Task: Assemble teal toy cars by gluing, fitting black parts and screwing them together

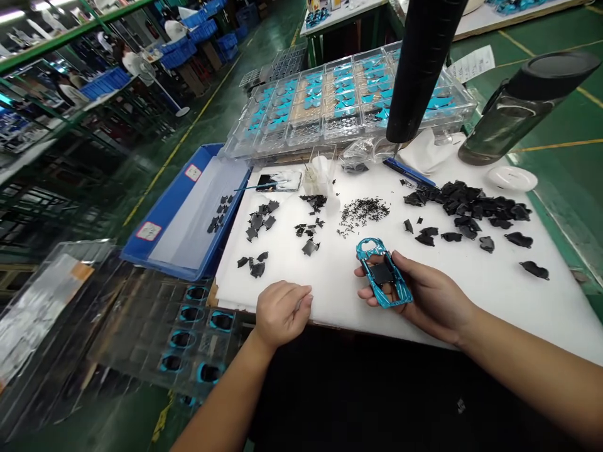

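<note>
My right hand (431, 295) holds a shiny blue toy car body (384, 273) from below and the side, tilted over the front of the white work surface. A flat black panel (381, 272) sits in the middle of the body. To its left, my left hand (283, 312) rests near the front edge with fingers curled and thumb against the index finger; whatever is inside is hidden. Small black screws (362, 212) lie scattered beyond the car body. Flat black parts (259, 220) and small black pieces (308, 229) lie in groups beyond my left hand.
An electric screwdriver (417, 75) hangs from above. Dark curved parts (471, 204) pile up at right, near a bottle (522, 113) and a white dish (512, 178). A blue bin (164, 267) stands left. Behind is a clear divided tray (339, 129) of blue parts.
</note>
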Demonstrator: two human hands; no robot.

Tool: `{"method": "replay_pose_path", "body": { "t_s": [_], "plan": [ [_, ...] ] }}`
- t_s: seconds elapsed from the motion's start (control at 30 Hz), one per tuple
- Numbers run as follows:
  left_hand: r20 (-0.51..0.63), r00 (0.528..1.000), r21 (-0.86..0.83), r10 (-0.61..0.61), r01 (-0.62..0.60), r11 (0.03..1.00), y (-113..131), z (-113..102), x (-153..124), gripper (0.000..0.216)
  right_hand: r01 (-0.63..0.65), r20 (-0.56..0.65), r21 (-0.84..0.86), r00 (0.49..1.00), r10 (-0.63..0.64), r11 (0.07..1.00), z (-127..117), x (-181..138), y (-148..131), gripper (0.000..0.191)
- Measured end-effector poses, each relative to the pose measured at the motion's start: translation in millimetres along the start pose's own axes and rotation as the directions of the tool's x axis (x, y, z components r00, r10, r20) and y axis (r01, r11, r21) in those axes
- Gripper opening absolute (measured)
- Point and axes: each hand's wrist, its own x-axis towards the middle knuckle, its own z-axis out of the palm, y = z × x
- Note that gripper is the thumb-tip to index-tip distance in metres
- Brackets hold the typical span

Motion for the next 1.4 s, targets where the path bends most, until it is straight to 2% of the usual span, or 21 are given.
{"method": "replay_pose_path", "body": {
  "t_s": [0.2, 0.37, 0.4, 0.47, 0.53, 0.6, 0.8, 0.93, 1.03, 1.1, 1.2, 1.3, 1.37, 1.4],
  "plan": [
    [-0.003, 0.999, -0.039, -0.045, 0.045, 0.998, 3, -7, -1, 0.012, -0.013, 0.005, 0.002, 1.0, 0.013, 1.0, 0, -1, -1, 0.031],
    [-0.06, 0.967, 0.09, -0.249, 0.254, 0.963, -10, -45, 11, 0.012, -0.008, 0.031, -0.01, 0.999, 0.008, 1.0, -3, 0, -1, 0.03],
    [-0.045, 0.948, 0.149, -0.314, 0.317, 0.937, -17, -54, 17, 0.012, -0.007, 0.035, -0.008, 0.999, 0.007, 1.0, -3, 0, 0, 0.03],
    [0.058, 0.861, 0.364, -0.506, 0.454, 0.813, -33, -68, 32, 0.017, -0.001, 0.039, -0.007, 0.999, 0.002, 1.0, -3, 1, 0, 0.03],
    [0.183, 0.75, 0.517, -0.635, 0.476, 0.711, -48, -76, 46, 0.024, 0.007, 0.044, -0.015, 0.999, -0.006, 1.0, -4, 2, 1, 0.032],
    [0.263, 0.695, 0.559, -0.67, 0.456, 0.692, -61, -77, 57, 0.027, 0.014, 0.054, -0.025, 0.998, -0.013, 1.0, -3, 2, 2, 0.034],
    [0.413, 0.623, 0.569, -0.664, 0.393, 0.722, -70, -66, 68, 0.023, 0.031, 0.091, 0.006, 0.995, -0.032, 0.999, -3, 3, 3, 0.031],
    [0.443, 0.601, 0.58, -0.666, 0.374, 0.723, -69, -65, 73, 0.024, 0.051, 0.115, 0.026, 0.992, -0.054, 0.998, -2, 2, 3, 0.032],
    [0.453, 0.559, 0.599, -0.694, 0.387, 0.702, -63, -63, 78, 0.027, 0.05, 0.115, 0.03, 0.992, -0.053, 0.998, -3, 2, 3, 0.031],
    [0.452, 0.552, 0.596, -0.701, 0.398, 0.698, -56, -58, 81, 0.028, 0.052, 0.122, 0.031, 0.991, -0.055, 0.998, -3, 2, 3, 0.03],
    [0.457, 0.588, 0.564, -0.667, 0.388, 0.729, -44, -48, 83, 0.026, 0.052, 0.123, 0.026, 0.991, -0.055, 0.998, -3, 2, 3, 0.031],
    [0.442, 0.601, 0.565, -0.666, 0.391, 0.727, -41, -43, 84, 0.029, 0.047, 0.107, 0.008, 0.993, -0.047, 0.999, -2, 2, 3, 0.033],
    [0.406, 0.633, 0.562, -0.659, 0.396, 0.726, -45, -46, 83, 0.032, 0.041, 0.1, 0.004, 0.994, -0.041, 0.999, -2, 2, 3, 0.033],
    [0.397, 0.665, 0.544, -0.632, 0.385, 0.746, -49, -50, 82, 0.031, 0.04, 0.096, 0.004, 0.995, -0.04, 0.999, -3, 2, 3, 0.032]
  ]
}}
